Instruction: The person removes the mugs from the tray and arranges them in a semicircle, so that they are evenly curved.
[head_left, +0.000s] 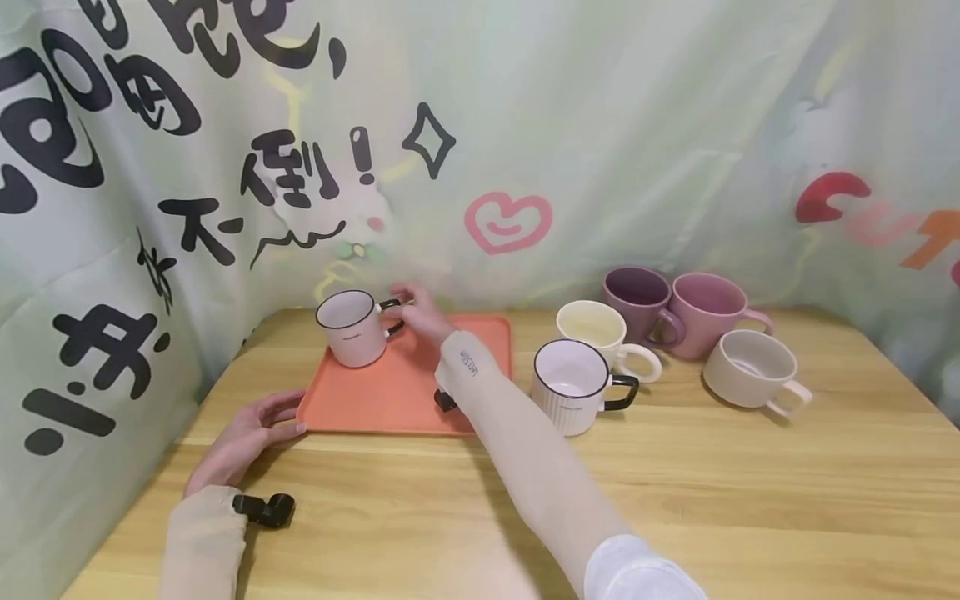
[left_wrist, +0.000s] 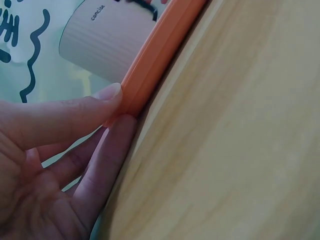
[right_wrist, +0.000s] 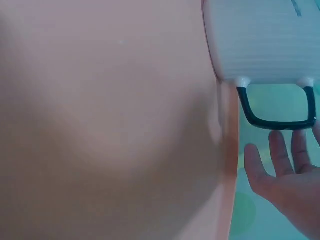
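Observation:
An orange tray [head_left: 390, 404] lies on the wooden table. My left hand [head_left: 243, 437] pinches its near left corner; in the left wrist view the thumb [left_wrist: 107, 93] presses on the rim and a finger lies against the edge below. On the tray's far left part stands a white mug [head_left: 352, 337] with a dark rim and black handle [right_wrist: 280, 125]. Beside that handle is my right hand [head_left: 423, 317], its fingers spread and loosely extended. The right wrist view shows the fingertips right at the handle's outer side, not wrapped around it.
Right of the tray, a white ribbed mug [head_left: 572, 400] with a black handle stands near a cream mug [head_left: 592, 325]. Behind and beside them are a dark purple mug [head_left: 636, 292], a pink mug [head_left: 705, 321] and a pale wide cup [head_left: 746, 375]. A printed curtain [head_left: 600, 150] hangs behind.

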